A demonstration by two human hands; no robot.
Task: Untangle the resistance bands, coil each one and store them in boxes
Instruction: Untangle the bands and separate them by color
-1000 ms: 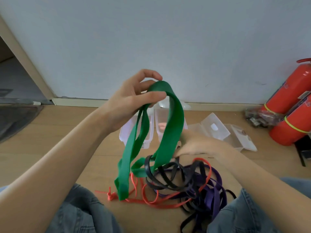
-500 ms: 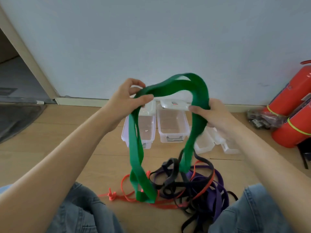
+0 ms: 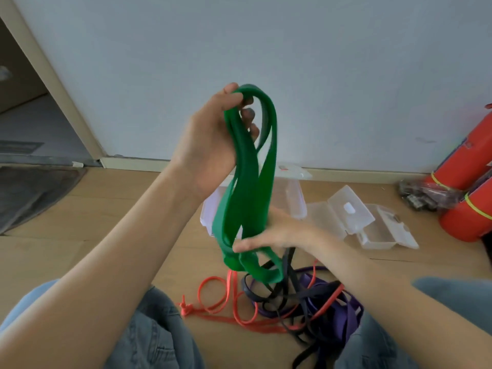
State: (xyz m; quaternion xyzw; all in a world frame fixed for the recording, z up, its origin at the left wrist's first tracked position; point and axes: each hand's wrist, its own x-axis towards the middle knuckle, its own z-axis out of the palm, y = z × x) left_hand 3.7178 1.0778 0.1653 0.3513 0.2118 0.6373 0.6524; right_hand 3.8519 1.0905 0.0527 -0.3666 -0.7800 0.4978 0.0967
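A wide green resistance band (image 3: 247,198) hangs in several long loops in front of me. My left hand (image 3: 210,139) is raised and grips the tops of those loops. Lower down, my right hand (image 3: 277,233) reaches in from the right and holds the hanging green strands near their bottom, thumb in front; it is blurred. On the floor below lies a tangle of a thin red band (image 3: 229,296), a black band (image 3: 287,291) and a purple band (image 3: 343,315). Clear plastic boxes (image 3: 295,198) stand behind the green band, partly hidden.
Two more open clear boxes (image 3: 354,217) lie on the wooden floor at the right. Red fire extinguishers (image 3: 468,187) stand against the wall at far right with a dark bag beside them. A doorway and dark mat are at left. My knees frame the tangle.
My right hand let go of the top of the green band and dropped to its lower strands. My left hand rose, and the band now hangs as narrow vertical loops.
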